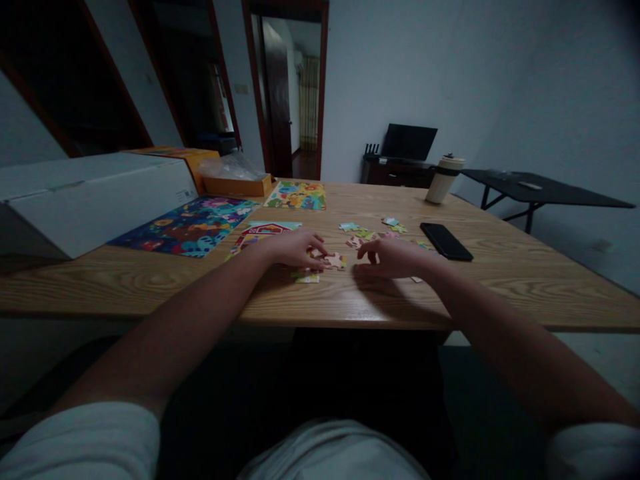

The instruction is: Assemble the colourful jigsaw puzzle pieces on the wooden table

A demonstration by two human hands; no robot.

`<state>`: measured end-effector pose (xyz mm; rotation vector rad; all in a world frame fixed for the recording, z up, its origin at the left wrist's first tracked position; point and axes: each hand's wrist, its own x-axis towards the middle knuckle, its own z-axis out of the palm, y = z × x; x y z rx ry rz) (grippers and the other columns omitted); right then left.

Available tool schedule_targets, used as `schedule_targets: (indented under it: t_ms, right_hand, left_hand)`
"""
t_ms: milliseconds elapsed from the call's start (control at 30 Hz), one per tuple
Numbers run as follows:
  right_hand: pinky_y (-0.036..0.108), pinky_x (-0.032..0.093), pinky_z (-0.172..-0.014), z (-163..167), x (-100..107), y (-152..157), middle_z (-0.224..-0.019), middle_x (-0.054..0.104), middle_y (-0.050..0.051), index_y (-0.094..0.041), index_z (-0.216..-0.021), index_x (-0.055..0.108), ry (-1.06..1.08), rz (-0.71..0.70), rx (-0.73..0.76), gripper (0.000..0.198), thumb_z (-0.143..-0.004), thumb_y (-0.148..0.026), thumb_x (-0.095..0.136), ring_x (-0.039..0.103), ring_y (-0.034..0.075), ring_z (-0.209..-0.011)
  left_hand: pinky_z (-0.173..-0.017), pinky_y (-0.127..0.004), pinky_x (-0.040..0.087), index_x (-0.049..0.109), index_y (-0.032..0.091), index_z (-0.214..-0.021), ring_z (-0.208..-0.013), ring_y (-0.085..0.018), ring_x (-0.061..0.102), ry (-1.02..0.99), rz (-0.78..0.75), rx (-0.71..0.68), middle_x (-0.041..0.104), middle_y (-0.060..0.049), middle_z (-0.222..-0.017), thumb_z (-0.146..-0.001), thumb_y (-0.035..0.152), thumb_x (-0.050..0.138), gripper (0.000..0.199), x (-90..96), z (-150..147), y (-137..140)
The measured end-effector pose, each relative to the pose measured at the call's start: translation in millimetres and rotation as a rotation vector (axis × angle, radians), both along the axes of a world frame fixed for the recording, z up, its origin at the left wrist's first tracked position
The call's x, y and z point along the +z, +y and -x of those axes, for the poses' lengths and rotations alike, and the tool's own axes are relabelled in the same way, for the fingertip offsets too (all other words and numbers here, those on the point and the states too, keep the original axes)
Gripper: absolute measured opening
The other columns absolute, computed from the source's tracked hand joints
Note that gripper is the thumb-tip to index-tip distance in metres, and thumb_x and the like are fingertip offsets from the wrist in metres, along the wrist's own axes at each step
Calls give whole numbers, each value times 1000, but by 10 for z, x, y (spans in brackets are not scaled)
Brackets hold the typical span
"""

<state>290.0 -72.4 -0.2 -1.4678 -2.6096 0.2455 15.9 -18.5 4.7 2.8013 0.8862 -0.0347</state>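
My left hand (293,248) rests on the wooden table (165,283) with its fingertips pinching a pale jigsaw piece (337,261). A few centimetres to the right lies my right hand (395,257), fingers bent and apart, touching the tabletop close to that piece. Another small piece (307,277) lies under my left hand's near side. Several loose pieces (366,234) are scattered just beyond both hands. A partly built puzzle with a red arch (263,231) sits behind my left hand.
A dark finished puzzle (193,225) and a bright one (297,195) lie further back. A large white box (85,197) fills the left side, an orange box (235,181) behind it. A black phone (446,241) and a lidded cup (444,179) stand at right.
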Motion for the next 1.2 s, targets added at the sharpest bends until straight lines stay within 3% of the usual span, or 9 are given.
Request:
schedule_targets:
  t_ms: [133,233,333,433,500,700,867,1000,1200]
  right_hand:
    - [27,44,-58,-585,151,131,-89,73,9,-18,-98,72,197,-26,-220,36,-89,-49,55,62,17,-68]
    - [30,49,-66,-911,124,169,-99,73,12,-16,-104,72,218,-21,-307,43,-86,-53,59,66,21,-79]
    - [35,51,-84,-922,-3,85,-118,69,13,-19,-119,69,166,16,-260,52,-83,-56,63,66,27,-98]
    - [42,39,-107,-745,-146,18,-139,57,11,-24,-126,66,67,-41,-118,56,-82,-58,64,50,31,-129]
    - [43,32,-113,-652,-222,46,-140,56,10,-26,-120,69,-1,-56,-38,49,-83,-57,62,41,31,-136]
    - [43,31,-113,-772,-328,246,-141,55,9,-25,-125,66,6,-122,-138,40,-89,-42,58,44,29,-134]
    - [39,46,-98,-1156,-296,205,-132,62,14,-17,-135,59,339,-30,-367,49,-92,-41,51,62,27,-113]
    - [38,52,-87,-1430,-281,199,-127,66,13,-18,-133,60,535,-130,-598,46,-90,-27,48,66,26,-103]
    - [32,52,-79,-1452,-360,232,-117,70,14,-13,-119,70,396,-54,-646,41,-83,-14,48,68,23,-90]
  left_hand:
    - [-95,-30,37,65,27,-128,-112,-24,57,-18,-35,-81,63,-8,-125,-89,56,55,49,-47,-129,-98]
    - [-98,-31,35,65,32,-128,-116,-24,55,-37,-69,-134,60,-8,-129,-91,55,54,46,-80,-182,-137]
    - [-102,-34,33,64,33,-128,-121,-25,52,-34,-88,-137,56,-8,-135,-91,56,53,44,-82,-195,-155]
    - [-102,-34,33,65,32,-127,-122,-26,51,-27,-93,-110,56,-8,-135,-91,56,54,45,-76,-208,-159]
    - [-101,-34,34,66,30,-125,-121,-26,51,-24,-115,-83,58,-9,-133,-91,57,53,45,-82,-230,-160]
    - [-108,-41,26,56,35,-136,-133,-28,40,43,-159,-56,49,-6,-146,-96,59,40,50,-125,-279,-194]
    - [-110,-44,23,53,34,-139,-138,-30,34,72,-155,-33,43,-9,-151,-94,66,36,58,-141,-227,-127]
    - [-111,-40,24,59,28,-134,-136,-28,37,90,-177,-21,47,-11,-147,-95,61,37,56,-130,-199,-56]
    - [-108,-35,29,60,21,-132,-128,-24,46,21,-191,65,55,-11,-140,-96,52,39,52,-99,-61,82]
